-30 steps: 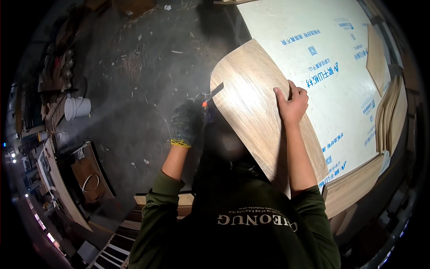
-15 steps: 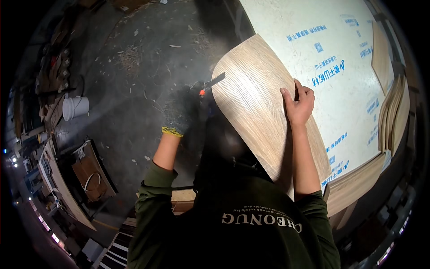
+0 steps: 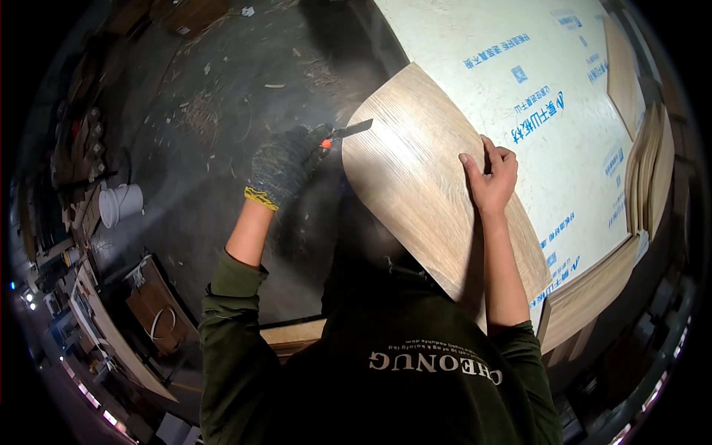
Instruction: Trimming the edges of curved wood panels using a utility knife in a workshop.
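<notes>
A wood-grain board (image 3: 423,163) with a rounded left end lies across the near left side of a larger printed white sheet, its curved edge reaching out over the floor. My left hand (image 3: 285,165), in a dark knitted glove with a yellow cuff, is closed around a utility knife (image 3: 350,130) with an orange part. The knife's dark blade points right and overlaps the board's rounded edge; whether it touches is unclear. Bare, my right hand (image 3: 495,182) grips the board's right edge, thumb on the top face and fingers curled at the edge, their tips partly hidden.
The printed white sheet (image 3: 571,159) extends to the far right. Several curved wood pieces (image 3: 644,178) are stacked at its right edge, with more boards (image 3: 586,297) below. A white bucket (image 3: 121,205) stands on the floor at left, near scattered shavings (image 3: 202,111).
My left hand has moved a little left and up with the knife, and the blade has turned nearer to level. My right hand keeps its grip on the board.
</notes>
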The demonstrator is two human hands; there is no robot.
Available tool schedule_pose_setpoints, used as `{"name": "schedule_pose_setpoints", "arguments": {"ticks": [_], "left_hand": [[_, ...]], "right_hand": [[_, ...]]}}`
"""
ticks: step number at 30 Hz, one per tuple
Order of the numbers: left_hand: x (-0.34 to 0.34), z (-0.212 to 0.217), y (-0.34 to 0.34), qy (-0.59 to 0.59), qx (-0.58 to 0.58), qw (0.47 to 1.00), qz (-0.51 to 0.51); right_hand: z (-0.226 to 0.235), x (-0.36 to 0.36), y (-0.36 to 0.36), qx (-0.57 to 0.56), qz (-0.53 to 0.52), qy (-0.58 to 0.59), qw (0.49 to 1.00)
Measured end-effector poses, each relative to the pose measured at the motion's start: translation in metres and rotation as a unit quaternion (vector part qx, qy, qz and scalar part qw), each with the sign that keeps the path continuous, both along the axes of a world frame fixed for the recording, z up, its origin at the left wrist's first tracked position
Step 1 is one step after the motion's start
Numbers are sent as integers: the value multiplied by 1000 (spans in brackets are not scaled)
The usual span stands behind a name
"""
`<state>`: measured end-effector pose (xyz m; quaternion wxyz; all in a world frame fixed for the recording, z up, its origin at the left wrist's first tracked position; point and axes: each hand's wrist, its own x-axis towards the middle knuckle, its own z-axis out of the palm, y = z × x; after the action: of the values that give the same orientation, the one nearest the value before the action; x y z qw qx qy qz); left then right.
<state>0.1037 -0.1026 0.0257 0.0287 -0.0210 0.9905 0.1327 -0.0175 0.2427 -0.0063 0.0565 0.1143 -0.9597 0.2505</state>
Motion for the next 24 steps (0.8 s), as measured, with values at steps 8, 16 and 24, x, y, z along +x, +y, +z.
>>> {"name": "schedule_pose_setpoints", "arguments": {"ticks": [8, 16, 24], "left_hand": [[-40, 6, -17, -8, 11, 998, -68], [-75, 8, -25, -18, 36, 993, -114], [-103, 8, -26, -17, 33, 987, -158]], "right_hand": [[1, 1, 2, -20, -1, 9, 1000], [3, 2, 0, -27, -11, 7, 1000], [9, 2, -5, -17, -18, 0, 1000]]}}
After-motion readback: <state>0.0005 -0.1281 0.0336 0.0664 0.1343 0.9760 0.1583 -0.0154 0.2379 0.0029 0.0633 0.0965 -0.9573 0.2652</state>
